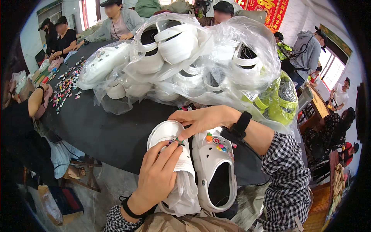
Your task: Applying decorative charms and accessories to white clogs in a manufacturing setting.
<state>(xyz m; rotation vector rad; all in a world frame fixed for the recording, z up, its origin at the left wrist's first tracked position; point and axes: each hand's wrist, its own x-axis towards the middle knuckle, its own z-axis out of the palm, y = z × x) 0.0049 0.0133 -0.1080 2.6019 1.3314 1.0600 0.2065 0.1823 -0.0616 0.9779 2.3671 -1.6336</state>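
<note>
The person's left hand [156, 176] grips a white clog [170, 154] from below, fingers closed over its perforated top near the toe. The right hand [201, 120] reaches across from the right, thumb and forefinger pinched together on a small coloured charm [178, 140] seated on the top of that clog. This clog sits at the near edge of the black table [104, 131], half over the person's lap, with a clear plastic bag [185, 189] trailing from its heel end. Just beside it on the right, touching, lies a second white clog [214, 170], sole down, opening toward the person, already carrying several charms on its top, among them an orange carrot-shaped charm [209, 137]. Behind both, along the table's middle, stands a heap of bagged white clogs [181, 58], with bagged lime-green clogs [276, 100] at the right edge. Loose charms [67, 83] lie scattered toward the left far edge, where other people sit.
</note>
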